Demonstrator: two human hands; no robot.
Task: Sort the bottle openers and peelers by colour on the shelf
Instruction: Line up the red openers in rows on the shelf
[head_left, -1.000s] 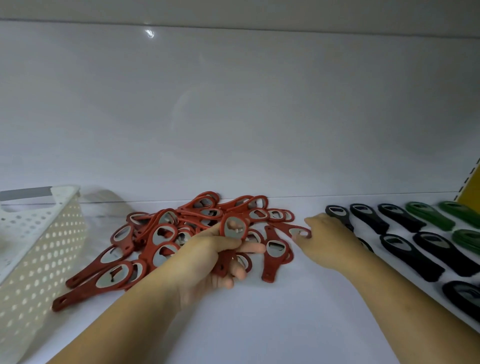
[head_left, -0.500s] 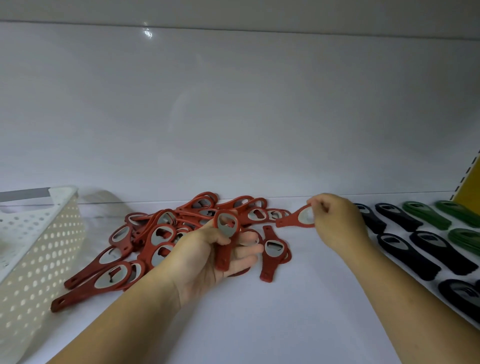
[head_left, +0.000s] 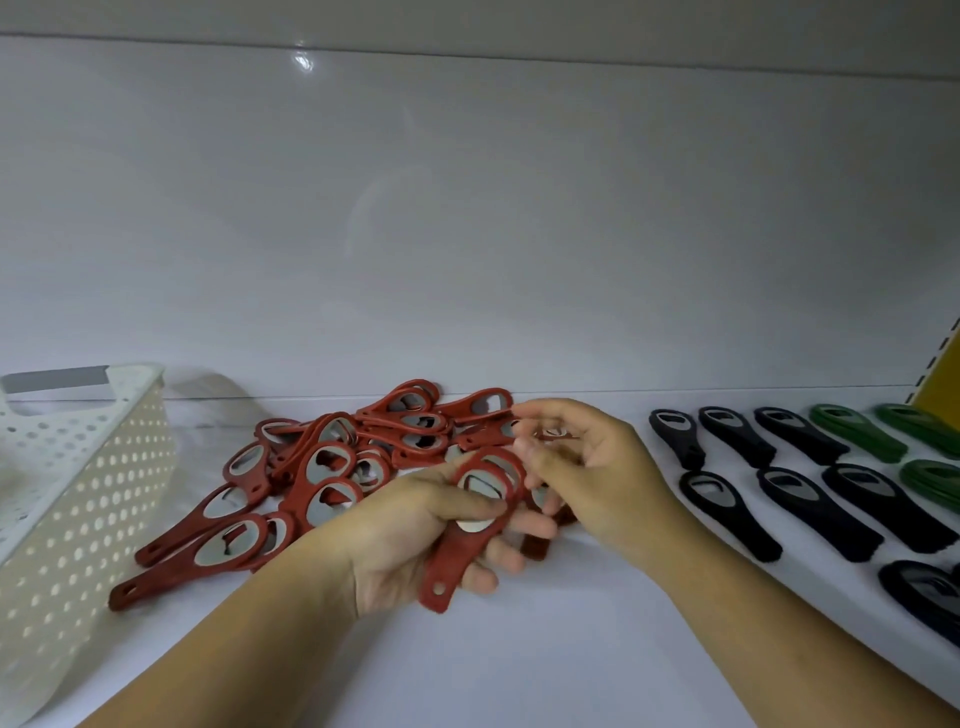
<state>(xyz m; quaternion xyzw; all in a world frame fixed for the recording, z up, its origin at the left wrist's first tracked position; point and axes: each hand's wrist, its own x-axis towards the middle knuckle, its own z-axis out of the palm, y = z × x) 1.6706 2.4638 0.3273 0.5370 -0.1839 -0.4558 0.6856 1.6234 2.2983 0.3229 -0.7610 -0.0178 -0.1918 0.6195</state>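
Observation:
A heap of red bottle openers lies on the white shelf left of centre. My left hand grips a small stack of red openers, thumb pressed on the top one's metal head, handles pointing toward me. My right hand is right beside it, fingers curled around another red opener that is blurred and mostly hidden. Black openers lie in rows at the right, with green openers behind them.
A white perforated basket stands at the left edge of the shelf. The shelf's white back wall rises just behind the heap. A yellow panel shows at the far right.
My right hand picked a red opener off the heap's right side, lifted it, and has now carried it left to the stack in my left hand. The left hand rose slightly with its stack.

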